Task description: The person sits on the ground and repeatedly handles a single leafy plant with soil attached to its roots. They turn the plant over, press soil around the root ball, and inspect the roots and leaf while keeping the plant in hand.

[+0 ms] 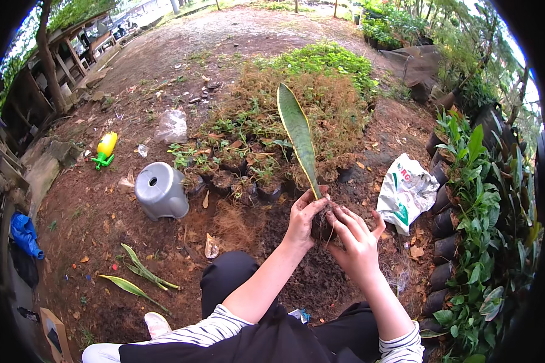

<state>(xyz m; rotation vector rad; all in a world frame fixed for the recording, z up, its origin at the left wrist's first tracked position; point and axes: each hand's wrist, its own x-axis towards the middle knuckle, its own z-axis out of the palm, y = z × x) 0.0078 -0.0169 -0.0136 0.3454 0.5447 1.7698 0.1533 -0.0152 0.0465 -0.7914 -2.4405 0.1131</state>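
Between my hands a snake plant leaf (297, 131) with a yellow edge stands nearly upright, a dark clump of soil and roots (322, 225) at its base. My left hand (305, 218) grips the leaf's base with thumb and fingers. Against the right side of the clump lie the fingers of my right hand (355, 236), the little finger raised. Loose dark soil (311, 277) covers the ground below. Cut snake plant leaves (131, 288) lie on the ground at the lower left.
A grey plastic stool (161, 190) and a yellow spray bottle (105, 147) are on the left. Potted seedlings (259, 174) stand ahead. To the right are a crumpled white sack (404, 193) and a row of plants in black bags (445, 247). A clear plastic bag (171, 127) lies behind the stool.
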